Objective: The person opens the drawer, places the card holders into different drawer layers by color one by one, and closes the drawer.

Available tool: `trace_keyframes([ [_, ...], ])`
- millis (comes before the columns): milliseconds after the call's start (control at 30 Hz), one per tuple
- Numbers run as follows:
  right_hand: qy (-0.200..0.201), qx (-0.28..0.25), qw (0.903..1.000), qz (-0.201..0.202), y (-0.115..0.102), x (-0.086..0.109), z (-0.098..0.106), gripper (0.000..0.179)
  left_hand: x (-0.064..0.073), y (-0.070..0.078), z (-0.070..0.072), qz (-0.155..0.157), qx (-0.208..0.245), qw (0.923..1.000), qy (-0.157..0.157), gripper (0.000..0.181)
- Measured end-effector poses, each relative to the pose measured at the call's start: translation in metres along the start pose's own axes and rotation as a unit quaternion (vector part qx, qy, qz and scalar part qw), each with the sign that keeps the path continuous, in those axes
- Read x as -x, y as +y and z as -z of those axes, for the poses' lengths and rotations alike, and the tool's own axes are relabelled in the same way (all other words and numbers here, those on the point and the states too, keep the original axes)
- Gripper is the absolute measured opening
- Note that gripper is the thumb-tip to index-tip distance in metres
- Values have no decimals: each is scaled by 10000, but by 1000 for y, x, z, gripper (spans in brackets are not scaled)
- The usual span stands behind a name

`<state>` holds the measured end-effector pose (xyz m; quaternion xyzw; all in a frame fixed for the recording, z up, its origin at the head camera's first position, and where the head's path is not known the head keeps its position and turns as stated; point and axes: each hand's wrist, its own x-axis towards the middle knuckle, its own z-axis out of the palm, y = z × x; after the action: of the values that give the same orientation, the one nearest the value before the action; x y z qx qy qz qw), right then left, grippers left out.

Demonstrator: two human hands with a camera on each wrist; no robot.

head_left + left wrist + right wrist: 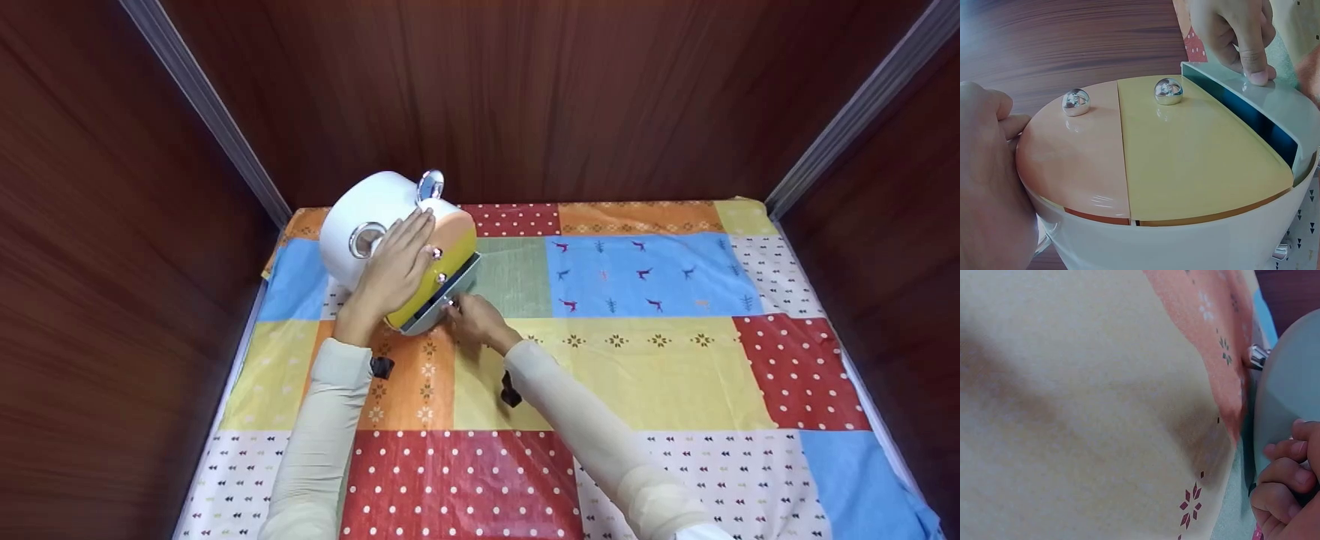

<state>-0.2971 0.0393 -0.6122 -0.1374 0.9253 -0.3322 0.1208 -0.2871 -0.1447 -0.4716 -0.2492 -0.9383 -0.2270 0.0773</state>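
Note:
A white rounded storage box (358,206) lies toward the back left of the cloth. Its front has an orange drawer (1072,163), a yellow drawer (1202,169) and a pale green drawer (1289,109), the first two with round silver knobs. The green drawer stands partly pulled out, a dark gap behind its front. My left hand (397,262) rests on the box with its fingers extended. At the green drawer's front, my right hand (478,319) pinches the knob, which the fingers mostly hide.
A patchwork cloth (645,367) covers the table. Dark wood-grain panels (540,97) rise behind and on both sides. Silver round fittings (430,186) stick out from the box's white shell. Black straps (510,391) hang at the wrists.

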Motion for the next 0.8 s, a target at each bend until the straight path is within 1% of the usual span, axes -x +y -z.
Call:
trace_keyframes([
  [133, 11, 70, 10000, 34, -4, -2, 0, 35, 0, 0, 0, -23, -34, 10000, 4, 55],
  [400, -131, -3, 9998, -177, -7, -5, -1, 35, 1, 0, -1, -30, 26, 10000, 9, 56],
  [633, 20, 172, 9998, -51, -8, -9, -2, 32, 1, 1, -1, -30, 15, 10000, 20, 56],
  [800, 24, 233, 9997, -115, -11, -11, -2, 29, 2, 1, -1, -51, 8, 9999, 107, 55],
])
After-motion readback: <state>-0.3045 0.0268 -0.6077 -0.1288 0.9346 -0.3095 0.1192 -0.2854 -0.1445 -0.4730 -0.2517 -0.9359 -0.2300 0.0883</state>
